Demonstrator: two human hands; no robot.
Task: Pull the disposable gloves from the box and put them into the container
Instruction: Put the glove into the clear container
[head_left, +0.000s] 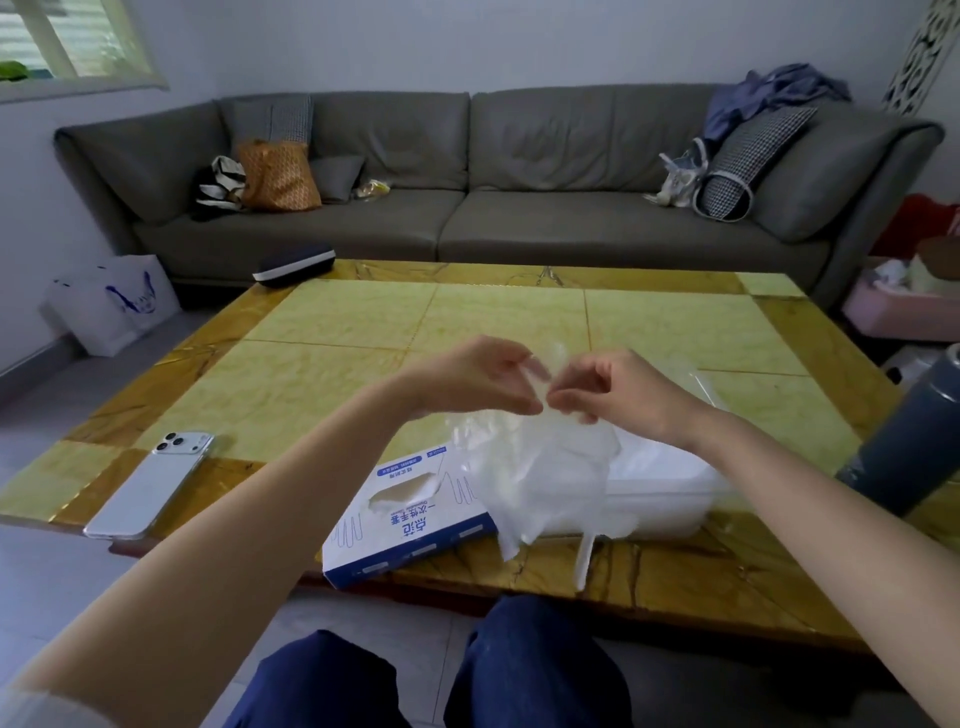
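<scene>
A thin translucent disposable glove (540, 467) hangs in the air above the table, its fingers dangling down past the table's front edge. My left hand (483, 376) and my right hand (608, 387) both pinch its top edge, close together. Below, the white and blue glove box (400, 525) lies flat near the front edge, its torn opening facing up. To the right of the box sits a white rectangular container (670, 488), partly hidden behind the glove.
A silver phone (150, 483) lies on the yellow stone table (363, 332) at the front left. A dark case (296, 264) sits at the back left corner. A grey cylindrical bottle (904, 441) stands at the right edge. A grey sofa is beyond.
</scene>
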